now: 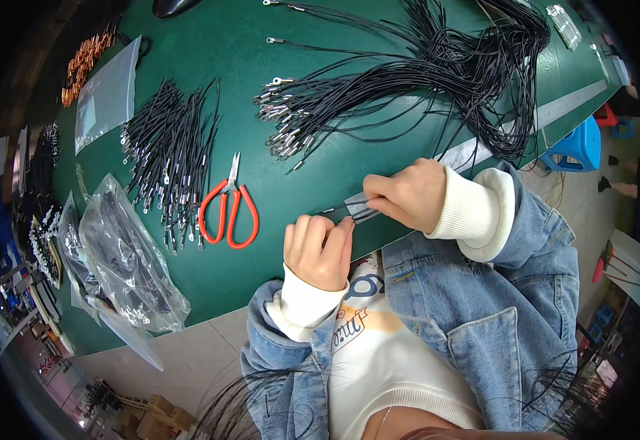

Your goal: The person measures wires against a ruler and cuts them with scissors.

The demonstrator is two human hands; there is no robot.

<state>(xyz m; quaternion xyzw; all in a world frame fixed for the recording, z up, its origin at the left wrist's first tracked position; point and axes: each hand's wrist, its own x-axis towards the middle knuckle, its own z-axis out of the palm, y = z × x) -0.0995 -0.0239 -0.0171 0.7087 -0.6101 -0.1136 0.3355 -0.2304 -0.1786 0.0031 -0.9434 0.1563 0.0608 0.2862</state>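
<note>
Close to the table's near edge, my left hand (pixel 315 249) is closed, thumb and fingers pinching a thin black cable (pixel 364 215). Just to its right, my right hand (pixel 411 196) is also closed, gripping the black cable a short way along. A small pale, see-through piece (pixel 354 200) lies between the two hands; I cannot tell whether it is touched. Beyond them spreads a large bundle of long black cables (pixel 408 77) with silvery ring terminals. On the left sits a pile of short black cables (pixel 170 139) with metal ends.
Red-handled scissors (pixel 239 216) lie on the green table (pixel 210 37), left of my hands. Farther left are a filled clear plastic bag (pixel 126 249), a flat clear bag (pixel 106 95) and copper-coloured parts (pixel 85 62). A long metal ruler (pixel 554 110) runs along the right edge, near a blue stool (pixel 576 147).
</note>
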